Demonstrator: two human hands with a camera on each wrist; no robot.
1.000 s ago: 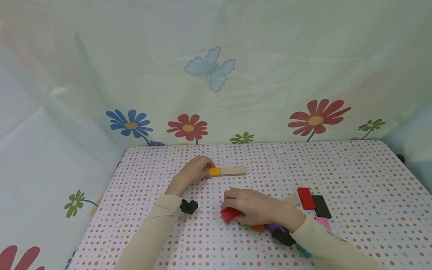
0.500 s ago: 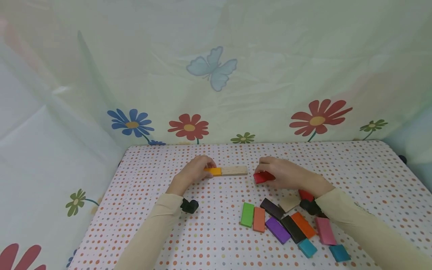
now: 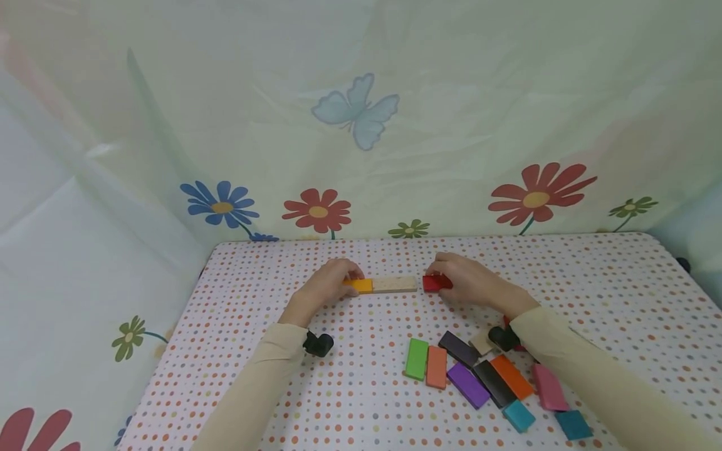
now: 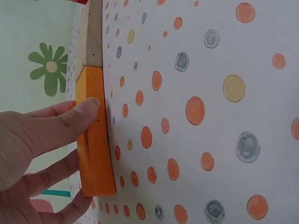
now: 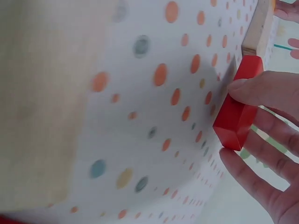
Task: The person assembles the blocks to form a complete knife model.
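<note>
My left hand (image 3: 324,287) pinches an orange wooden block (image 4: 96,154), its thumb on the near long face and its fingers behind. The block lies on the dotted tabletop, end to end with a plain wooden block (image 3: 395,285). To the right, my right hand (image 3: 470,283) grips a red wooden block (image 5: 232,116) between thumb and fingers. In the head view, a narrow gap separates the red block from the plain block's right end. Whether the red block touches the tabletop is hard to tell.
Nearer the right forearm lie several loose blocks, among them a green block (image 3: 416,359), a salmon block (image 3: 437,367), a purple block (image 3: 469,386), an orange-red block (image 3: 512,376), a pink block (image 3: 549,388) and a teal block (image 3: 574,425). A printed curtain (image 3: 259,125) stands behind the table.
My right hand has carried the red block from over the loose blocks up to the right end of the row and turned it into line. My left hand stays on the orange block.
</note>
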